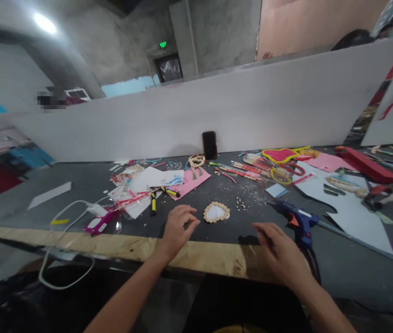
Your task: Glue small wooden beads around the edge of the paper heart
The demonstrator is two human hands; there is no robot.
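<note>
Between my hands lies a white leaf-like piece [215,212] edged with small tan bits, flat on the dark tabletop. My left hand [180,227] hovers just left of it, fingers loosely curved, a gap between thumb and forefinger, nothing held. To the right, my right hand [278,247] is above the table's front edge. Its fingers point inward, loosely bent, and no object shows in them. A few small pale bits [241,204] are scattered beside the edged piece. Close to my right hand rests a dark blue glue gun [300,223] with an orange trigger.
Yellow-and-black pliers [153,204], a magenta tool [99,224] and a white cable [49,263] are on the left. A phone [210,145] leans against the white partition [252,111]. Pink card [193,184], wrapped sticks [247,172] and cut white sheet [359,222] lie about.
</note>
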